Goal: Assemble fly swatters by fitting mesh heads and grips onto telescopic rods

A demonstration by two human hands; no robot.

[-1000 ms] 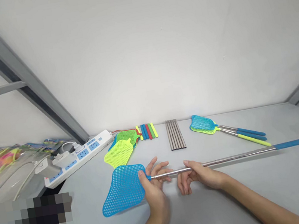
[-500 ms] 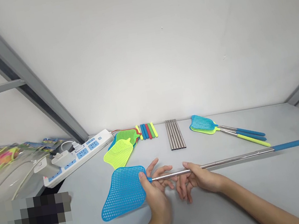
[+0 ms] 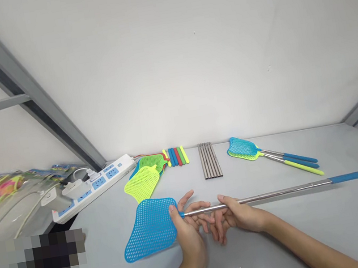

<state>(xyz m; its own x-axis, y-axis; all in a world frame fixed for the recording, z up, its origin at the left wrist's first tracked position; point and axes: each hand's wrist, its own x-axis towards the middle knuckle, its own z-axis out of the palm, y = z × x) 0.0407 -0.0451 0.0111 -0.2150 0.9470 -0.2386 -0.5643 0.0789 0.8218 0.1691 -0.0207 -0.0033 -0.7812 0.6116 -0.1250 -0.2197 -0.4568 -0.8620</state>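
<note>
A blue fly swatter (image 3: 151,229) with an extended metal rod and a blue grip spans the front of the table, head to the left. My left hand (image 3: 190,227) holds it where the head meets the rod, thumb on top and the other fingers partly spread. My right hand (image 3: 234,213) pinches the rod near its middle, thumb above and fingers curled below. Behind my hands lie several loose swatter heads (image 3: 142,183) in yellow-green, green, blue and red, a row of coloured grips (image 3: 177,157), and several metal tubes (image 3: 208,161) side by side.
Several swatters with rods and grips (image 3: 242,147) lie at the back right. A white power strip (image 3: 95,188) with plugs and cords runs along the left, beside plastic-bagged items (image 3: 3,202). A white wall (image 3: 201,58) rises behind the grey table (image 3: 315,221). A blurred patch covers the lower left.
The blue swatter has shifted slightly to the right, its grip end farther right. My left hand has moved a little right with it; my right hand stays nearly in place.
</note>
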